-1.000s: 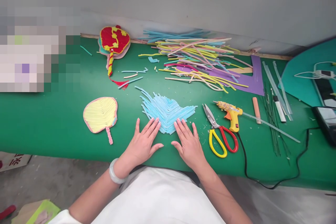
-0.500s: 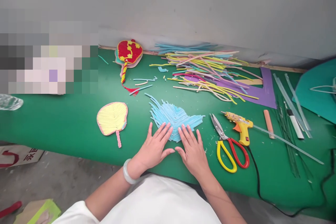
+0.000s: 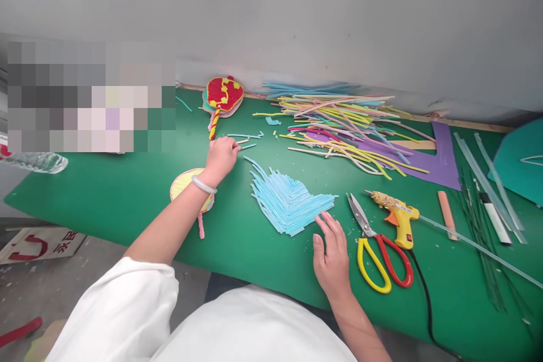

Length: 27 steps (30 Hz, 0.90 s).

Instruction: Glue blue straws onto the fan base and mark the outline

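**1. My left hand** (image 3: 220,155). It is stretched forward over the green felt-covered table (image 3: 106,203). The fingers are curled down onto the short cut craft strips, pale blue and cream (image 3: 246,140), which lie loose just below the red-and-yellow fan-shaped ornament (image 3: 223,94). I cannot tell whether a strip is pinched or only touched. A pale bangle (image 3: 203,185) sits on the wrist. The forearm crosses over the yellow fan-shaped piece with pink rim and handle (image 3: 185,180).

**2. My right hand** (image 3: 333,250). It is released, lying flat with the fingers spread, and holds nothing. The fingertips are just beside the lower right edge of the light-blue leaf-shaped panel of glued strips (image 3: 291,203), which lies flat near the table's front edge.

**3. Handling, as I judge it.**
- **Short strips:** they look very light, soft and bendy, and easily flicked away. They are best pinched at mid-length between thumb and forefinger.
- **Panel:** it looks light and flexible, and its jagged free ends are likely to snag or peel. I would hold it by the dense middle seam or support it from beneath with a flat palm.

**4. Nearby.**
- Scissors with yellow and red handles (image 3: 377,257), just right of my right hand.
- Yellow hot-glue gun (image 3: 399,216), beside them.
- Heap of long coloured strips (image 3: 339,119), by the wall.
- Purple sheet (image 3: 443,161).
- Clear glue sticks (image 3: 487,178).
- Clear plastic bottle (image 3: 38,162), far left.
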Each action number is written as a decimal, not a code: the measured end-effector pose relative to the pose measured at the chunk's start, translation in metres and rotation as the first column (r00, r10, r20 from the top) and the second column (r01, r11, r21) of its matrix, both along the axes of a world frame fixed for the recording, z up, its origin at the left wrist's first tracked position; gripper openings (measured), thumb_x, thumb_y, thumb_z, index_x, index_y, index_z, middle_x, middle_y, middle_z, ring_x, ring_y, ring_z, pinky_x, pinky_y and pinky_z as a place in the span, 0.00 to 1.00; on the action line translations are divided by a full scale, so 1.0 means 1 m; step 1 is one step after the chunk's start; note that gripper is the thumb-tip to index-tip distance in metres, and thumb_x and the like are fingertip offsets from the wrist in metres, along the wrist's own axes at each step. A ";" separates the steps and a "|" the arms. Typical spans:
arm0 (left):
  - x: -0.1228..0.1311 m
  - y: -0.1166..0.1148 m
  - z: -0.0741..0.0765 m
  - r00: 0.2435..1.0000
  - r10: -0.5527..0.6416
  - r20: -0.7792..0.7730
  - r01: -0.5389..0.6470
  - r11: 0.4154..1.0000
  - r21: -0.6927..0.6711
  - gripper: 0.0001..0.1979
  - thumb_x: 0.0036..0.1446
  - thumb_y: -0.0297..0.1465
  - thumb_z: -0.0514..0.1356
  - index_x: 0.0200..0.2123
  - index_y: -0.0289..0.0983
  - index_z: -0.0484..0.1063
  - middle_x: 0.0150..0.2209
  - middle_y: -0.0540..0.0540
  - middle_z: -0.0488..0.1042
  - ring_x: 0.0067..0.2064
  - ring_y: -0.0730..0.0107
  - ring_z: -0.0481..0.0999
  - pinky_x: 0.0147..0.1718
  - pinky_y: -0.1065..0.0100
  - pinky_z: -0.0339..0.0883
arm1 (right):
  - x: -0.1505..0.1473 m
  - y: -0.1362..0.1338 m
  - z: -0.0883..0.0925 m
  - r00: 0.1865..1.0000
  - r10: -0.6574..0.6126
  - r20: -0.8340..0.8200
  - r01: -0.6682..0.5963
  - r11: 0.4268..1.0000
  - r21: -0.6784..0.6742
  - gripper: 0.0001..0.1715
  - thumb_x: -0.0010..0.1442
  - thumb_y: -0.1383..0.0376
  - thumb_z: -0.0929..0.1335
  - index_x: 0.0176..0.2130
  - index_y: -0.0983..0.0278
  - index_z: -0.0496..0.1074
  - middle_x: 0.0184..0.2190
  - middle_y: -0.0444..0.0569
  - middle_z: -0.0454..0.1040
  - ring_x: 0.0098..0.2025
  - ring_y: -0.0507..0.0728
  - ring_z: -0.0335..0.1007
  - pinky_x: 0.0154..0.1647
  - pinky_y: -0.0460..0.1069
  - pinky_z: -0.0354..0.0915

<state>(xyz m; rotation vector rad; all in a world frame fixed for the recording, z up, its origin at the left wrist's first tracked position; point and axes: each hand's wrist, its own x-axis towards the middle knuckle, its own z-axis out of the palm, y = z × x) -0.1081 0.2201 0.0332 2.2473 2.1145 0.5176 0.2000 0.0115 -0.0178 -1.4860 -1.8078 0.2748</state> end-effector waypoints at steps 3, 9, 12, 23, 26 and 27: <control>-0.004 0.025 -0.012 0.998 0.026 -0.050 -0.026 1.000 -0.012 0.09 0.64 0.33 0.57 0.31 0.37 0.71 0.36 0.41 0.75 0.43 0.54 0.72 0.46 0.56 0.59 | 0.001 0.001 0.000 0.999 -0.033 -0.017 0.033 0.999 0.000 0.21 0.71 0.63 0.59 0.62 0.58 0.64 0.60 0.55 0.67 0.64 0.62 0.61 0.64 0.68 0.58; -0.005 0.032 -0.026 0.993 -0.010 -0.118 0.005 0.999 -0.045 0.10 0.64 0.35 0.56 0.37 0.36 0.73 0.42 0.36 0.73 0.49 0.47 0.69 0.49 0.52 0.55 | 0.001 0.001 0.002 0.995 -0.072 -0.072 0.070 0.997 -0.036 0.20 0.71 0.63 0.59 0.60 0.58 0.66 0.59 0.54 0.69 0.63 0.61 0.62 0.62 0.66 0.61; -0.006 0.032 -0.028 0.991 -0.040 -0.127 0.031 0.997 -0.068 0.09 0.64 0.34 0.56 0.38 0.36 0.73 0.43 0.36 0.73 0.50 0.47 0.69 0.48 0.52 0.55 | 0.001 0.001 0.003 0.992 -0.082 -0.093 0.076 0.995 -0.061 0.19 0.72 0.63 0.59 0.59 0.58 0.66 0.59 0.54 0.69 0.63 0.61 0.62 0.61 0.65 0.61; -0.005 0.021 -0.015 0.990 -0.112 -0.083 0.109 0.993 -0.036 0.07 0.64 0.29 0.53 0.36 0.37 0.70 0.41 0.38 0.72 0.47 0.50 0.69 0.48 0.54 0.57 | 0.001 0.002 0.005 0.988 -0.105 -0.112 0.101 0.994 -0.046 0.18 0.71 0.62 0.59 0.56 0.58 0.69 0.57 0.54 0.71 0.60 0.60 0.66 0.58 0.62 0.65; 0.007 0.000 0.008 0.994 -0.103 -0.044 0.105 0.993 0.051 0.10 0.68 0.31 0.48 0.40 0.37 0.68 0.41 0.38 0.72 0.46 0.54 0.70 0.49 0.54 0.57 | 0.001 0.001 0.008 0.986 -0.129 -0.107 0.133 0.991 0.033 0.16 0.71 0.64 0.60 0.54 0.59 0.70 0.54 0.54 0.73 0.58 0.60 0.67 0.57 0.62 0.66; 0.015 -0.014 0.015 0.993 -0.113 -0.025 0.115 0.988 0.099 0.10 0.69 0.31 0.47 0.41 0.38 0.67 0.42 0.39 0.73 0.46 0.55 0.69 0.50 0.54 0.57 | 0.000 0.001 0.010 0.985 -0.135 -0.103 0.143 0.987 0.079 0.16 0.70 0.66 0.61 0.54 0.59 0.71 0.52 0.53 0.74 0.56 0.60 0.69 0.57 0.62 0.66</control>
